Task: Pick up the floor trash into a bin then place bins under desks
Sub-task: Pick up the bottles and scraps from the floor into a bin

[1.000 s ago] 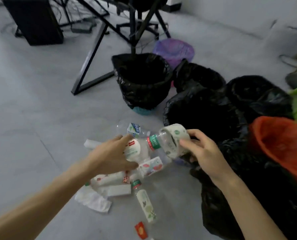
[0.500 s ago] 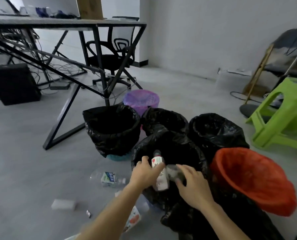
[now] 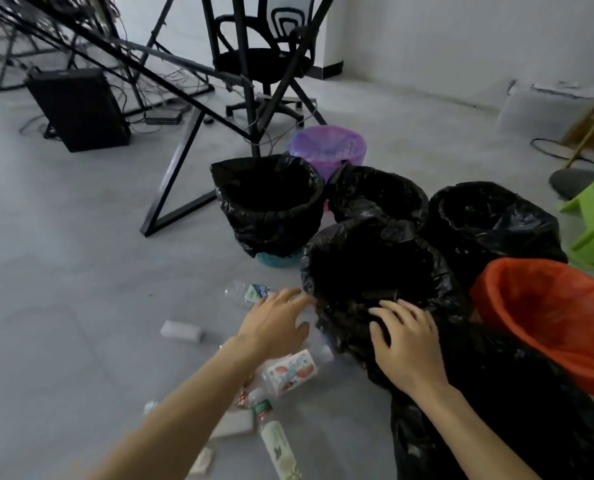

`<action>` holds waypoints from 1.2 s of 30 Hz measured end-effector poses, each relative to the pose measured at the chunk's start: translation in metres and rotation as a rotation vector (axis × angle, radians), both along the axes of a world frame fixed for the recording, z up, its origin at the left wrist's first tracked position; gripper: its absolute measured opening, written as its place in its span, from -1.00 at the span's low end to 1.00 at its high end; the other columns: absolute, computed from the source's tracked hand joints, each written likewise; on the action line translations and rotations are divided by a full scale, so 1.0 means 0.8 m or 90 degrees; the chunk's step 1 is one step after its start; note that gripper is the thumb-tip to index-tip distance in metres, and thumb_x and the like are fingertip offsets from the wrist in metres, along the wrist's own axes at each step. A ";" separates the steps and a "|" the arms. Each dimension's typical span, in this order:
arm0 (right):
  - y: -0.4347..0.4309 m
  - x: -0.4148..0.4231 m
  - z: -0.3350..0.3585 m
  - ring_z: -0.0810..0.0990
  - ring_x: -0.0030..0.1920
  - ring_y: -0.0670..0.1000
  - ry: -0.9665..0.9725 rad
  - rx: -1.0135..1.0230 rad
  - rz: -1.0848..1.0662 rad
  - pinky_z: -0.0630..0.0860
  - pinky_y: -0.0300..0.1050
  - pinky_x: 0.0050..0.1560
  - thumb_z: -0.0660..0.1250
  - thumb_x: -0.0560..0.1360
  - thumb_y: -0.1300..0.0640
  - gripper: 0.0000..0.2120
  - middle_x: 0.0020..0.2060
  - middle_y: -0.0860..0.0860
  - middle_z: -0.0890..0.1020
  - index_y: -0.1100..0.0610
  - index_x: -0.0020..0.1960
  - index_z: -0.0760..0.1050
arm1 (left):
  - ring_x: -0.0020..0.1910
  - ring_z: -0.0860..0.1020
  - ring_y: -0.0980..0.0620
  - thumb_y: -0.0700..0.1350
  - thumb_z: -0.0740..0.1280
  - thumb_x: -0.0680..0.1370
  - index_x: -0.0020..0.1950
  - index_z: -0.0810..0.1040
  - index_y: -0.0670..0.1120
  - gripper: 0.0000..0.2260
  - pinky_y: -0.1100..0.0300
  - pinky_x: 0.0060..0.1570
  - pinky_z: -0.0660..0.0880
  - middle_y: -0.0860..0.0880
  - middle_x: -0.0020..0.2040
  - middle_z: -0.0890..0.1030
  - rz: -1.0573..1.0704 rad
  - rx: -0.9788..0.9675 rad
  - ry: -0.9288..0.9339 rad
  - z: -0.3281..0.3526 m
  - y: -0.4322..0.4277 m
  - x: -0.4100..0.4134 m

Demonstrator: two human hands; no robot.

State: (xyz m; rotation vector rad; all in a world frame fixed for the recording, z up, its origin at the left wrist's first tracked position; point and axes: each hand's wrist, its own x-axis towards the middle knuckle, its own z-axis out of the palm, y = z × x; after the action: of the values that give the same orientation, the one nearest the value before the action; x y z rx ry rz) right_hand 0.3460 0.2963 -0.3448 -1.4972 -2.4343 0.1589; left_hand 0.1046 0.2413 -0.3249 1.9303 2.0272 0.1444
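Just beyond the spread, empty left hand [image 3: 274, 329] a clear bottle [image 3: 252, 293] is laid crosswise; the right hand [image 3: 408, 341], likewise spread, is farther.

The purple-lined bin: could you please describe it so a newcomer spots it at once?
Find the black desk frame. At its foot, behind the black-bagged bins, stands the purple-lined bin. It alone has a purple liner; the others are black or orange.
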 end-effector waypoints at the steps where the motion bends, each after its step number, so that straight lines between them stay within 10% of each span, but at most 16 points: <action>1: -0.016 -0.013 -0.003 0.46 0.32 0.03 0.083 0.068 0.045 0.37 0.12 0.36 0.16 0.58 -0.05 -0.67 0.20 -0.06 0.61 0.02 0.18 0.62 | 0.47 0.32 -0.08 0.05 0.22 0.59 0.49 0.31 0.18 -0.56 -0.06 0.42 0.32 0.02 0.52 0.31 0.031 -0.006 -0.018 -0.003 -0.010 -0.014; 7: -0.125 -0.125 -0.075 0.56 0.13 -0.03 0.234 -0.070 0.228 0.45 -0.12 0.23 0.30 0.50 0.04 -0.79 0.06 -0.12 0.62 0.01 0.08 0.62 | 0.36 0.43 -0.10 0.06 0.24 0.60 0.44 0.39 0.12 -0.61 0.01 0.31 0.41 -0.01 0.43 0.43 0.184 -0.177 0.021 -0.079 -0.122 -0.127; 13: -0.177 -0.180 -0.179 0.31 0.43 0.13 -0.145 -0.385 0.129 0.41 0.03 0.31 0.21 0.50 -0.26 -0.32 0.50 0.01 0.24 -0.05 0.53 0.14 | 0.44 0.34 -0.09 -0.07 0.26 0.55 0.49 0.33 0.08 -0.51 0.03 0.35 0.32 -0.03 0.46 0.38 0.246 -0.289 0.038 -0.198 -0.235 -0.160; 19: -0.221 -0.171 -0.259 0.38 0.32 0.23 -0.264 -0.435 0.079 0.48 0.11 0.17 0.19 0.58 -0.07 -0.19 0.53 0.10 0.09 -0.14 0.58 -0.33 | 0.54 0.21 -0.10 -0.10 0.27 0.59 0.57 0.22 0.04 -0.46 0.02 0.49 0.17 -0.11 0.58 0.22 0.176 -0.235 0.003 -0.284 -0.260 -0.117; 23: -0.236 -0.159 -0.290 0.50 0.09 0.26 -0.212 -0.355 0.076 0.57 0.14 -0.09 0.30 0.54 -0.09 -0.14 0.44 0.15 0.29 -0.14 0.58 -0.25 | 0.56 0.17 -0.15 -0.09 0.26 0.60 0.62 0.07 0.02 -0.38 -0.03 0.49 0.16 -0.19 0.60 0.13 0.168 -0.207 0.050 -0.308 -0.228 -0.099; 36: -0.163 -0.179 -0.238 0.48 0.30 0.24 -0.241 -0.617 0.089 0.47 0.07 0.24 0.30 0.49 -0.12 -0.21 0.40 0.17 0.38 -0.16 0.58 -0.07 | 0.29 0.46 -0.05 0.14 0.29 0.55 0.33 0.44 0.00 -0.60 0.07 0.26 0.37 -0.01 0.26 0.54 0.106 -0.212 0.120 -0.246 -0.220 -0.123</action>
State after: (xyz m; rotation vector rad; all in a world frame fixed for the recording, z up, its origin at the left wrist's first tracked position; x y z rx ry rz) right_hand 0.2028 0.1659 -0.5356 -1.7932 -2.9359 1.3591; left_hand 0.0061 0.0651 -0.5218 1.6217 2.1679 -0.3276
